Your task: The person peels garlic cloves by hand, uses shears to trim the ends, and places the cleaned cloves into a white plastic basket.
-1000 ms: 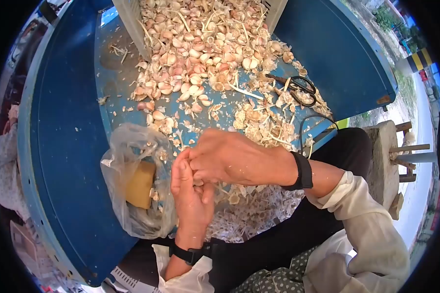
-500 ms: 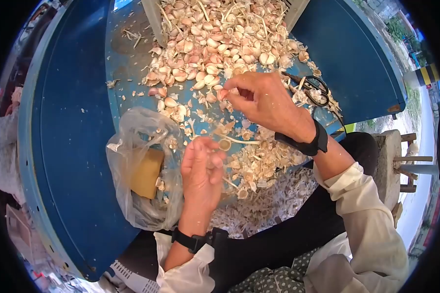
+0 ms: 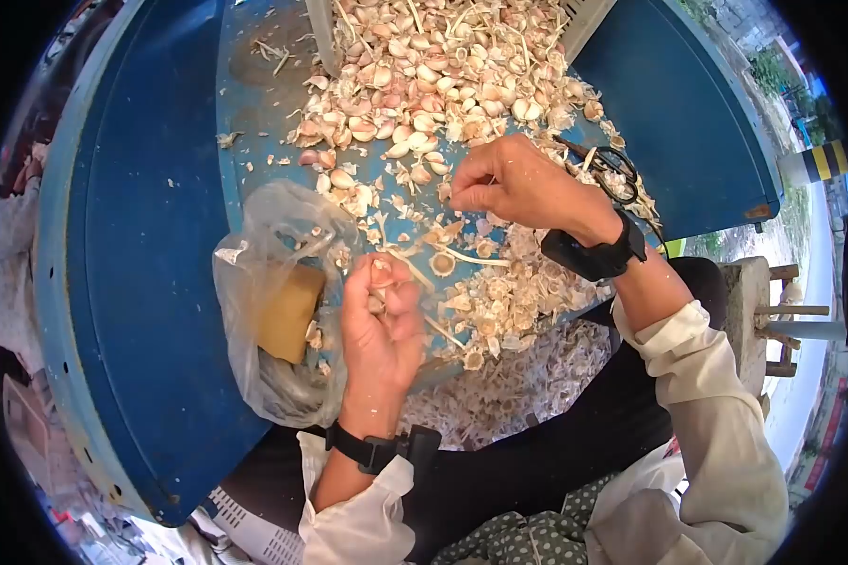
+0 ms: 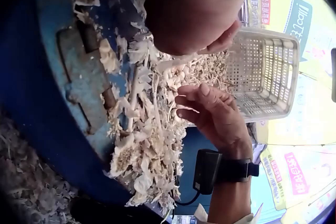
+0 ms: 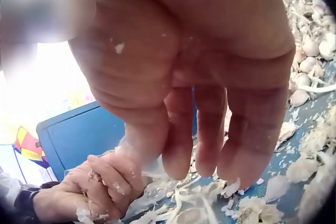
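My left hand (image 3: 382,325) is curled palm-up beside the plastic bag, gripping pale garlic cloves (image 3: 377,301) between thumb and fingers. In the right wrist view that same left hand (image 5: 100,187) shows its fingers folded over, with bits of skin stuck on them. My right hand (image 3: 532,188) hovers over the peelings, palm down. Its fingers (image 5: 207,140) hang loosely bent, and no clove shows between them. From the left wrist camera the right hand (image 4: 215,113) appears with its fingers apart. Just beyond it lies a heap of garlic cloves (image 3: 424,80).
A clear plastic bag (image 3: 283,212) with a yellowish block (image 3: 292,315) lies left of my left hand. Black-handled scissors (image 3: 617,174) rest at the right among papery skins (image 3: 513,311). Behind the heap stands a white plastic crate (image 4: 268,71). High blue sides (image 3: 151,235) flank the work surface.
My hands were together a second ago; they have since parted. The right moved up and away with a reddish clove at its fingertips, which no longer shows there. The left has closed more.
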`<state>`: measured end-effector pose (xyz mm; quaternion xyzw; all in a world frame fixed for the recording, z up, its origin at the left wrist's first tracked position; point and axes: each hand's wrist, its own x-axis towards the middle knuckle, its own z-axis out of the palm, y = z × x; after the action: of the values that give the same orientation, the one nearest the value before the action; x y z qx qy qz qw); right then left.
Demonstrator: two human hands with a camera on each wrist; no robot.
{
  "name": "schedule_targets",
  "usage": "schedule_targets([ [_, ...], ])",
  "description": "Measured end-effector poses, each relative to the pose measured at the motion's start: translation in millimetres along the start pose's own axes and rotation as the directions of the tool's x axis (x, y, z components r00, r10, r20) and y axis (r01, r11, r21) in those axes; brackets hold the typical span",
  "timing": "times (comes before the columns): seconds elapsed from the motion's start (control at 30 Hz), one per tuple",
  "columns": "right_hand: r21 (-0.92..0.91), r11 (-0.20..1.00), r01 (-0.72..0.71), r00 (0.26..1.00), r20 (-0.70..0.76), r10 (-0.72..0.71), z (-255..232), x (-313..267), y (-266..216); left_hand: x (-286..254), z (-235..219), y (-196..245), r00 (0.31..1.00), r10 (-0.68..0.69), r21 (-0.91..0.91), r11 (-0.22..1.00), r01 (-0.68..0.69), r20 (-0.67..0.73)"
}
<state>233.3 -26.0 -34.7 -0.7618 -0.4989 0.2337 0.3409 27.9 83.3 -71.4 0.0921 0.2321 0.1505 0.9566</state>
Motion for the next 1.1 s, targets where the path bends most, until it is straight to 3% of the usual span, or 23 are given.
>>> schedule_targets([
  [0.03,-0.082,0.997,-0.001,0.992,-0.124,-0.009,-0.6,14.2,5.1,-0.5,1.4,-0.9,1.0,-0.001,-0.002,1.0,0.001,-0.001],
  [0.07,-0.081,0.997,0.001,0.992,-0.122,-0.011,2.2,26.9,16.2,-0.9,3.5,-1.4,1.0,-0.026,-0.028,0.999,0.026,-0.003],
  [0.13,-0.45,0.882,0.138,0.973,-0.105,-0.206,14.4,48.8,31.9,-1.3,1.7,0.8,0.999,-0.042,-0.052,0.998,0.041,-0.015],
  [0.2,-0.431,0.897,0.095,0.99,-0.05,-0.13,15.8,58.7,31.7,0.4,-4.7,0.4,0.994,-0.054,-0.143,0.987,0.067,0.097],
  [0.23,-0.42,0.906,0.042,0.999,-0.003,-0.048,15.1,60.0,28.3,1.0,-5.8,-0.8,0.995,-0.052,-0.148,0.987,0.065,0.091],
  [0.3,-0.39,0.92,0.035,0.999,0.015,-0.032,8.9,56.5,23.6,4.3,-4.7,-3.5,0.996,-0.055,-0.103,0.993,0.062,0.067],
  [0.4,-0.07,0.978,-0.199,0.98,0.01,0.2,-2.9,42.7,11.2,4.5,-4.7,-4.5,0.998,-0.046,-0.08,0.996,0.049,0.047],
  [0.43,-0.071,0.978,-0.198,0.98,0.014,0.199,-3.3,36.8,3.7,5.5,-4.5,-5.1,0.998,-0.043,-0.083,0.995,0.047,0.045],
  [0.5,0.386,0.892,-0.234,0.972,0.087,0.217,-1.9,23.6,-11.2,8.7,-2.9,-7.3,1.0,-0.008,-0.1,0.995,0.008,0.009],
  [0.57,0.309,0.939,-0.15,0.969,0.233,0.078,7.1,12.0,-42.2,10.5,5.0,-7.7,1.0,-0.009,-0.097,0.995,0.008,-0.008],
  [0.6,0.231,0.973,-0.028,0.962,0.27,-0.036,12.7,7.1,-63.2,10.5,7.5,-9.2,1.0,-0.015,-0.093,0.996,0.013,-0.023],
  [0.63,0.231,0.972,-0.031,0.961,0.273,-0.034,15.9,10.6,-61.0,10.4,6.9,-11.5,1.0,-0.016,-0.095,0.995,0.014,-0.025],
  [0.7,0.077,0.997,-0.024,1.0,-0.007,0.025,22.8,24.7,-43.4,9.3,3.2,-13.4,0.999,-0.005,-0.147,0.989,-0.002,-0.047],
  [0.73,-0.164,0.984,0.071,0.984,-0.153,-0.097,21.9,36.0,-24.4,8.8,1.0,-13.6,0.999,-0.003,-0.148,0.989,-0.005,-0.05],
  [0.77,-0.163,0.984,0.073,0.983,-0.152,-0.098,25.1,45.9,-4.4,9.5,-0.4,-13.7,0.998,-0.012,-0.166,0.986,0.002,-0.058],
  [0.83,-0.388,0.921,0.023,1.0,-0.002,-0.026,29.2,57.5,19.5,10.1,0.9,-14.3,0.998,-0.023,-0.184,0.983,0.011,-0.063],
  [0.87,-0.389,0.921,0.026,1.0,0.001,-0.028,27.8,55.5,24.5,9.1,1.9,-14.1,0.999,-0.018,-0.186,0.983,0.009,-0.044],
  [0.97,-0.24,0.97,-0.041,0.995,-0.1,0.017,25.5,37.6,16.3,9.6,-0.7,-13.9,1.0,-0.007,-0.197,0.98,0.005,-0.011],
  [1.03,0.242,0.951,-0.191,0.973,-0.081,0.216,21.3,16.2,-13.4,12.0,-0.8,-13.6,1.0,-0.001,-0.211,0.977,0.003,0.009],
  [1.07,0.24,0.951,-0.194,0.973,-0.079,0.218,19.6,11.3,-25.2,12.3,1.4,-13.8,1.0,0.01,-0.189,0.982,-0.013,-0.017],
  [1.1,0.275,0.953,-0.126,0.991,-0.007,0.133,19.4,8.4,-37.1,11.6,3.6,-14.3,0.999,0.019,-0.163,0.986,-0.025,-0.043],
])
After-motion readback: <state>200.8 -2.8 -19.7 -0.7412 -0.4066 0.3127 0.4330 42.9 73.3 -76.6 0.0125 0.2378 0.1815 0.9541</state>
